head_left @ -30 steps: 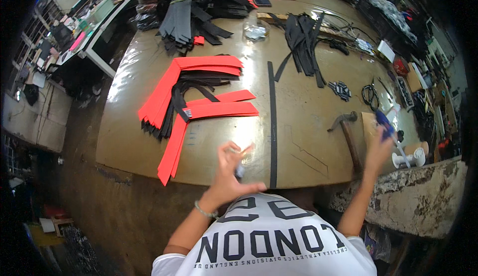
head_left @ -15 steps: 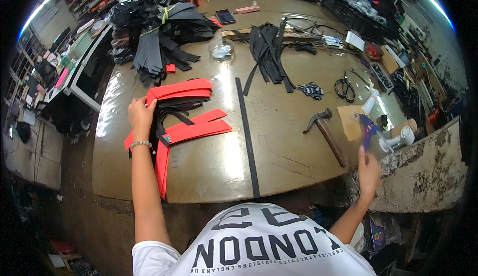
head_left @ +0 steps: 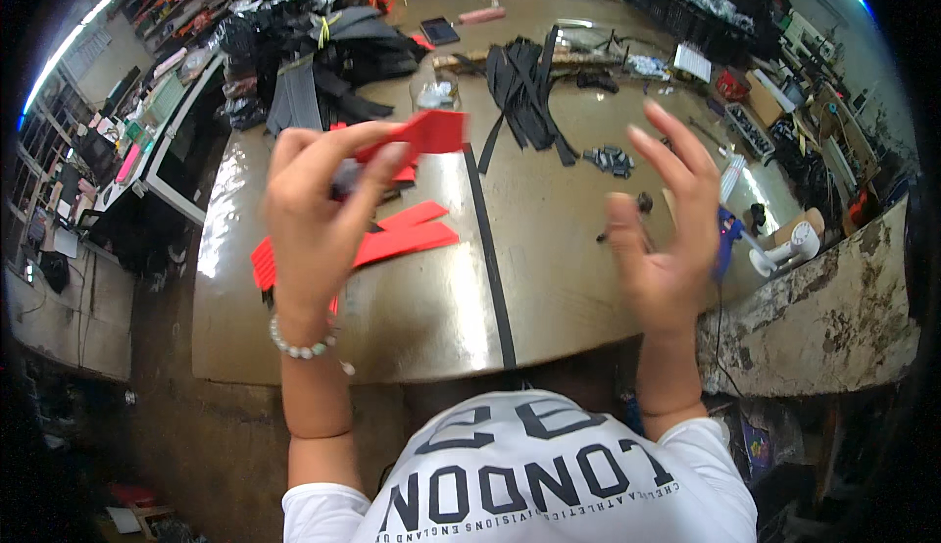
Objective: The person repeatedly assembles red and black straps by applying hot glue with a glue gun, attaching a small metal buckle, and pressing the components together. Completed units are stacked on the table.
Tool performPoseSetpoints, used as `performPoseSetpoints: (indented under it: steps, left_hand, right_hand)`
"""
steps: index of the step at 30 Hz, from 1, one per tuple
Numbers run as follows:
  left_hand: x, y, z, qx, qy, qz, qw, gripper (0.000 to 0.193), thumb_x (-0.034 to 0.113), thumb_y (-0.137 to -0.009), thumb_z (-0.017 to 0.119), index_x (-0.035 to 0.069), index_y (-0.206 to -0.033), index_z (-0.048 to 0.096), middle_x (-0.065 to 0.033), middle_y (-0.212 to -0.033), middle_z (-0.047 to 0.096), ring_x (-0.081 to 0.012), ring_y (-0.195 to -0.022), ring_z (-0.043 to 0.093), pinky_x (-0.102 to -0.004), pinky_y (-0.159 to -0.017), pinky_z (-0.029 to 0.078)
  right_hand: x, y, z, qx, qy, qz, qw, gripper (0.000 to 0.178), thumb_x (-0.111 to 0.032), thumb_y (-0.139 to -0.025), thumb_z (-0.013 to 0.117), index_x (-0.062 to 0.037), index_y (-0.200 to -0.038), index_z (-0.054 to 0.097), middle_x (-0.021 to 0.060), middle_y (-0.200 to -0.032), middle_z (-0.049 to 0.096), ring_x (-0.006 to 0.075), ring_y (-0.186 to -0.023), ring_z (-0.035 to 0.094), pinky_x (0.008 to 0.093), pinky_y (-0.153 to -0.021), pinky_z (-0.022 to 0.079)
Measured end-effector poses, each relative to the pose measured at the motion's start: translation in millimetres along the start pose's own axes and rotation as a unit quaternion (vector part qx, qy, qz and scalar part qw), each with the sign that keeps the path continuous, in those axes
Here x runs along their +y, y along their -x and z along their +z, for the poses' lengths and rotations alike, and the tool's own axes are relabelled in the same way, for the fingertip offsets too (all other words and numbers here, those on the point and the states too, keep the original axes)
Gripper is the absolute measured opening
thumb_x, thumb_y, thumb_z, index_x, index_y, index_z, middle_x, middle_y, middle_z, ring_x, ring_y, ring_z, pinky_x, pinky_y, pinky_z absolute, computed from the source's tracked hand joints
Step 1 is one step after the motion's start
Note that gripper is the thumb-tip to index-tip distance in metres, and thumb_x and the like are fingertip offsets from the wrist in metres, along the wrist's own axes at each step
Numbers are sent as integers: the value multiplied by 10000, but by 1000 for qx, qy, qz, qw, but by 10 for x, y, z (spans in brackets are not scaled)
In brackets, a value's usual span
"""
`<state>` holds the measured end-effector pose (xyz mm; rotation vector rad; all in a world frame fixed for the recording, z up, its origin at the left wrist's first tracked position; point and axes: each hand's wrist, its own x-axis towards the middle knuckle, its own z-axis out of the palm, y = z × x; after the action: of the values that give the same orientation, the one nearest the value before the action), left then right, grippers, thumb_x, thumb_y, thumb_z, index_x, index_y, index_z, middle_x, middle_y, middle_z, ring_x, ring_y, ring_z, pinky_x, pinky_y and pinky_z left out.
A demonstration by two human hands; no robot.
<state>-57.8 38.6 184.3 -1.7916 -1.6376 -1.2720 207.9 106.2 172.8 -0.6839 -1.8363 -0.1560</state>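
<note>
Left hand (head_left: 312,215) pinching one red strip (head_left: 436,132), over the table's (head_left: 578,298) left side.
Right hand (head_left: 674,264) half open, empty by my view; one blue glue gun (head_left: 726,239) just beside. Two splayed red strips (head_left: 412,240) lie nearer; one black strip (head_left: 492,273) mid-table, my room right of it to the near edge.

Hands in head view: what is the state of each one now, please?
Left hand: closed, pinching a red strip.
Right hand: open, nothing visible in it.

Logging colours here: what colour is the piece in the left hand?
The piece in the left hand is red, best seen in the head view.
</note>
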Motion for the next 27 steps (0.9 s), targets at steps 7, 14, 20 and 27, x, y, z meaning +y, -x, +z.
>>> performPoseSetpoints:
  steps: [7,14,20,27]
  left_hand:
    - [197,767,574,-125,146,-192,962,212,269,-847,737,101,-976,739,-86,-754,605,-199,-713,543,-327,-639,443]
    - [52,1536,1032,-270,53,-316,908,252,346,-844,718,122,-956,741,-106,-769,659,-272,-763,594,-401,-645,477]
    - [36,1563,1069,-257,35,-303,917,228,320,-839,721,102,-904,730,-82,-788,683,-259,-784,582,-402,-664,481]
    - [90,1602,1095,-230,-11,-237,944,201,282,-832,728,131,-964,713,-37,-836,634,-235,-773,574,-367,-634,491]
  right_hand:
    - [7,620,699,-237,-276,245,899,315,-209,-886,708,-14,-1129,665,138,-1040,704,204,-882,668,313,-806,509]
    - [141,1455,1050,-340,-147,304,878,249,-183,-881,700,-8,-1057,686,163,-1011,699,276,-892,687,337,-793,523]
    - [191,1551,1084,-312,-162,282,893,222,-215,-903,651,-37,-1033,674,155,-995,678,355,-898,657,412,-768,517]
    - [150,1521,1084,-323,-120,244,906,203,-228,-910,640,-81,-1047,666,123,-957,655,328,-864,654,417,-711,521]
